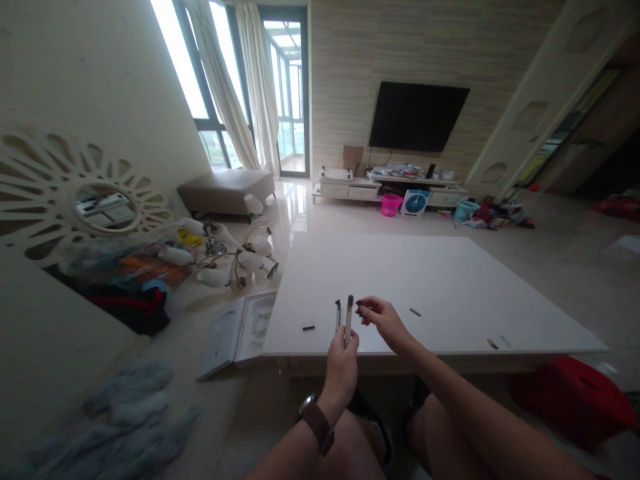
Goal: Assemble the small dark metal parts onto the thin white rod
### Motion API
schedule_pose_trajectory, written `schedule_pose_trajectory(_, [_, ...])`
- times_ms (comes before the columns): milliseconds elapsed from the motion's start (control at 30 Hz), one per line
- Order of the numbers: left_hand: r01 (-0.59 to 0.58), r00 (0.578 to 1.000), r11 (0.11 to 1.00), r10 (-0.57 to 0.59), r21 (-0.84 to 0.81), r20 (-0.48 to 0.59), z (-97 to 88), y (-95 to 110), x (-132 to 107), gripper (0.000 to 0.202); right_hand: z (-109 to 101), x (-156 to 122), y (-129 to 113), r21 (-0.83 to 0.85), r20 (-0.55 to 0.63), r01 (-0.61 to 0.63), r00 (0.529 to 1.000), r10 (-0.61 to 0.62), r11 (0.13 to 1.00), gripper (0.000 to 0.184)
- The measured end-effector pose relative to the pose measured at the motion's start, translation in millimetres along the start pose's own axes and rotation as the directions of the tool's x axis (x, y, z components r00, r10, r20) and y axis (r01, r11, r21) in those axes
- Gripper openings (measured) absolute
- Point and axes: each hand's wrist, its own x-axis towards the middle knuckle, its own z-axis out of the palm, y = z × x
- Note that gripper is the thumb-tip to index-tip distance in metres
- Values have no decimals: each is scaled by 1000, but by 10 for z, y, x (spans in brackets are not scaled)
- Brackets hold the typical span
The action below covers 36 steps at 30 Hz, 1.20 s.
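Note:
My left hand point(343, 350), with a brown-strapped watch at the wrist, is closed around a slim, greyish pen-like stick point(349, 317) with a dark top, held upright above the near edge of the white table point(390, 267). Just right of that top, my right hand point(379, 317) pinches a small dark piece point(359, 307), too small to name. A thin black part point(338, 310) stands out beside the stick on its left; whether the left hand also holds it is unclear. On the tabletop lie a short black piece point(309, 327) and a short dark green stick point(415, 311).
Small flat bits point(493, 343) lie near the table's front right. An open white box point(240, 333) and a lamp with several glass shades point(235, 257) are on the floor at left. A red stool point(575, 400) stands at right. A TV cabinet point(350, 190) lines the far wall.

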Motion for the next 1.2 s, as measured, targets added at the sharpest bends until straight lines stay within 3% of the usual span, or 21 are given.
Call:
schedule_pose_trajectory(67, [-2,1000,1000,2,3,-11,-2,-38,3,21,-181,-157,-34,25,-63,-19,998,21,1000,30])
schedule_pose_trajectory(167, [11,1000,1000,-11,15,-10,-4,-99,5,22,-297,-317,-58,-120,-54,14,998,-21,993,23])
schedule_pose_trajectory(367, [23,998,1000,-24,-15,-51,-19,-147,30,44,-150,-442,-249,-427,122,225,974,-191,876,12])
schedule_pose_trajectory(500, [57,996,994,-63,-97,-60,-19,-158,53,57,-91,-478,-328,-411,297,395,910,-289,821,19])
schedule_pose_trajectory(633, [81,994,982,-91,-169,-52,-3,-168,56,62,-111,-499,-313,-390,376,483,861,-344,784,23])
schedule_pose_trajectory(867, [214,974,924,-225,-316,2,38,-111,12,60,-104,-478,-309,-365,369,500,852,-371,785,24])
schedule_pose_trajectory(1200, [262,964,901,-262,-346,47,60,21,-85,55,-64,-533,-358,-372,370,522,842,-393,767,21])
